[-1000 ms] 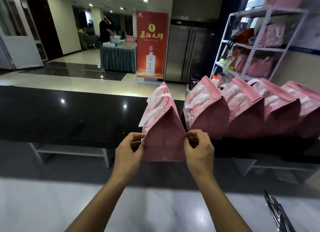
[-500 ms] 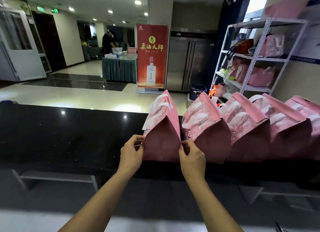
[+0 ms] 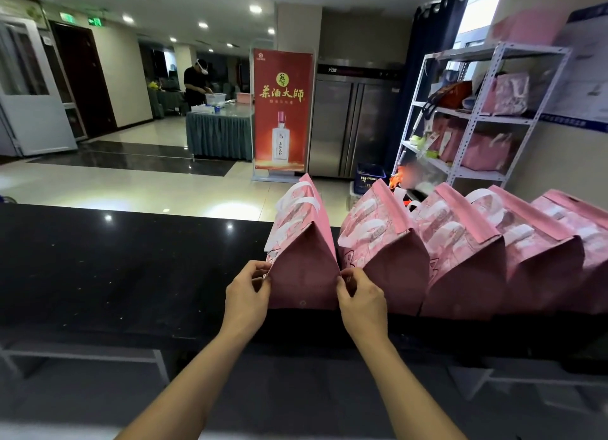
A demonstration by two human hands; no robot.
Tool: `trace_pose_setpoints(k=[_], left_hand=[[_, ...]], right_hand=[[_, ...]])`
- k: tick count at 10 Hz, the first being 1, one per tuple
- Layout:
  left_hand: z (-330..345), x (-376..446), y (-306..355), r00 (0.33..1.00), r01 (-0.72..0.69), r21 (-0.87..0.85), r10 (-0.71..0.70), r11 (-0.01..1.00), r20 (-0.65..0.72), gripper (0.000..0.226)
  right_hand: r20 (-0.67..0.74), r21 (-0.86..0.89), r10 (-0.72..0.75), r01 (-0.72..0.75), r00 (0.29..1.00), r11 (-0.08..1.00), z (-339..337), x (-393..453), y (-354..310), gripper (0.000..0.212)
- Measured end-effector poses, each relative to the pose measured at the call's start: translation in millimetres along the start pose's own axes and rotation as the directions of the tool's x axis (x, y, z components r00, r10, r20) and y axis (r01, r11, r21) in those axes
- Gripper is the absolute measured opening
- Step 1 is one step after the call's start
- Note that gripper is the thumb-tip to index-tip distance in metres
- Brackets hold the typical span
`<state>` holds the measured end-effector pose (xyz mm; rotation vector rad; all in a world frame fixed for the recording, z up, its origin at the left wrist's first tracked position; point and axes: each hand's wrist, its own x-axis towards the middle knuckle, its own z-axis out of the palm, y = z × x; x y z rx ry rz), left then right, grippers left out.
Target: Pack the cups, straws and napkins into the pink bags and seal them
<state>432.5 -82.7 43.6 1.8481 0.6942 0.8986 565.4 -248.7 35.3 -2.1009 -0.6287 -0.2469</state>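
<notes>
1. The pink bag (image 3: 304,275) between the hands now stands on the black bench (image 3: 131,268), lower than a second ago and nearer the four closed bags (image 3: 467,255) to the right; this one looks packed and set in line.
2. The left hand (image 3: 245,296) pinches its left fold, fingers curled.
3. The right hand (image 3: 360,300) pinches its right fold likewise.

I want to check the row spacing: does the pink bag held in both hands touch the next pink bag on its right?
Cannot tell. In the head view the held bag and the neighbouring bag meet near the right hand, which hides that spot.
</notes>
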Motion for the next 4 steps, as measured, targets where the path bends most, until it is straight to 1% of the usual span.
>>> trace_pose_setpoints(k=[1,2,3,4], left_hand=[[-2,2,2,1.0,0.002,0.018,-0.002,1.0,0.019,0.016],[-7,5,1,0.993,-0.031,0.099,0.019,0.995,0.12,0.023],[-16,-2,8,0.984,-0.096,0.226,0.058,0.969,0.17,0.046],[-25,-6,22,0.973,-0.216,0.423,0.157,0.88,0.17,0.057]], right_hand=[[-0.002,-0.008,0.01,-0.01,1.0,1.0,-1,0,-3,0.009],[0.006,-0.001,0.009,-0.009,1.0,1.0,-6,-3,-9,0.013],[-0.009,-0.004,-0.023,0.023,1.0,1.0,-15,-11,-22,0.022],[-0.045,0.018,-0.088,0.089,0.995,0.996,-22,-14,-30,0.031]])
